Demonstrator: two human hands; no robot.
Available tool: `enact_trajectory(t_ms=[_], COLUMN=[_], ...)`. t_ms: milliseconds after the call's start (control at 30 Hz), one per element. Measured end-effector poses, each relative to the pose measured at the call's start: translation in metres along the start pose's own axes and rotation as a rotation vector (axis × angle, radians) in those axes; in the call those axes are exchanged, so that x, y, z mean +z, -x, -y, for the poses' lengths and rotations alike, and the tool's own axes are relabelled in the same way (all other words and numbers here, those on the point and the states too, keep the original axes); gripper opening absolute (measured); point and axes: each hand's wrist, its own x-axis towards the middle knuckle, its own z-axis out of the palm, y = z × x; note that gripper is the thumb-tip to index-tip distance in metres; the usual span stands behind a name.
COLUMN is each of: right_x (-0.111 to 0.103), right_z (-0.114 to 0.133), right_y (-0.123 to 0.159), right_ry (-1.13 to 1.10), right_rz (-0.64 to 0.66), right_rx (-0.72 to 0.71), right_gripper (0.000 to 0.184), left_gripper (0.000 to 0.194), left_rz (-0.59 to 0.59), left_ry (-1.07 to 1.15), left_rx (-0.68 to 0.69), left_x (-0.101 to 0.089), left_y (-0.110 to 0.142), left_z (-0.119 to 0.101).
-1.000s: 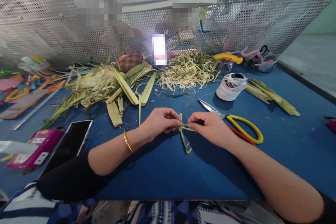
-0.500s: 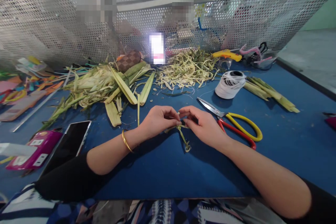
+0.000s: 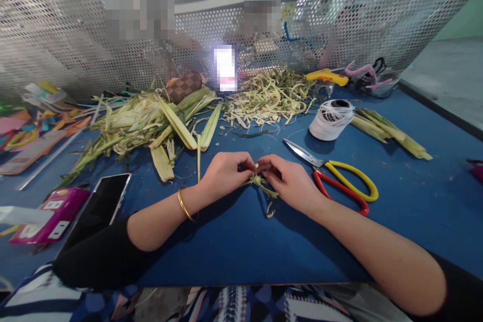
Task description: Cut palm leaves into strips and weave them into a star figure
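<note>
Between my fingertips is a small piece made of green corn husk strips (image 3: 258, 180), tied or bunched in the middle. My left hand (image 3: 228, 173), with a gold bangle at its wrist, pinches it from the left. From the other side, the thumb and fingers of my right hand (image 3: 290, 179) are closed on the same piece. A loose curl of husk (image 3: 270, 210) lies on the blue table just below. Scissors (image 3: 320, 163) with one yellow and one red handle lie partly open beside my right hand. The exact grip is hidden behind the fingers.
Corn husks (image 3: 139, 121) are heaped at the back left, shredded husk strips (image 3: 271, 98) at the back middle. A white thread spool (image 3: 330, 121) stands right of them, near more husks (image 3: 392, 133). On the left lie a phone (image 3: 98, 206) and a magenta tissue pack (image 3: 55, 216). Perforated metal (image 3: 211, 25) rises behind.
A husk strip that hung down from the piece now points to the right under my right hand. The curl of husk below lies apart from it. Both hands stay almost in place.
</note>
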Motion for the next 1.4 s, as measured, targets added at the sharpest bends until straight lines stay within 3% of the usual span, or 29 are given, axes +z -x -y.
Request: enact_trajectory(t_ms=[233, 433, 633, 867, 1100, 1300, 1400], right_x=[0.001, 0.003, 0.006, 0.008, 0.008, 0.008, 0.008], right_z=[-0.001, -0.005, -0.012, -0.016, -0.016, -0.014, -0.014], right_y=[0.001, -0.001, -0.008, -0.012, -0.015, -0.016, -0.017], right_ry=[0.03, -0.032, -0.185, -0.235, -0.316, -0.299, -0.343], right_rz=[-0.013, -0.027, -0.08, -0.083, -0.036, -0.04, -0.05], right_rx=[-0.036, -0.018, 0.044, 0.062, 0.105, 0.097, 0.092], right_gripper=[0.028, 0.028, 0.033, 0.03, 0.024, 0.033, 0.024], left_gripper=[0.01, 0.022, 0.022, 0.022, 0.021, 0.02, 0.019], left_rz=[-0.155, -0.234, -0.304, -0.338, -0.39, -0.413, -0.4], left_ry=[-0.503, -0.72, -0.733, -0.637, -0.69, -0.668, -0.648], left_rx=[0.284, 0.44, 0.634, 0.599, 0.697, 0.742, 0.734], left_x=[0.006, 0.012, 0.015, 0.014, 0.013, 0.013, 0.013], left_y=[0.004, 0.003, 0.006, 0.007, 0.006, 0.004, 0.005], left_z=[0.008, 0.013, 0.01, 0.008, 0.007, 0.009, 0.008])
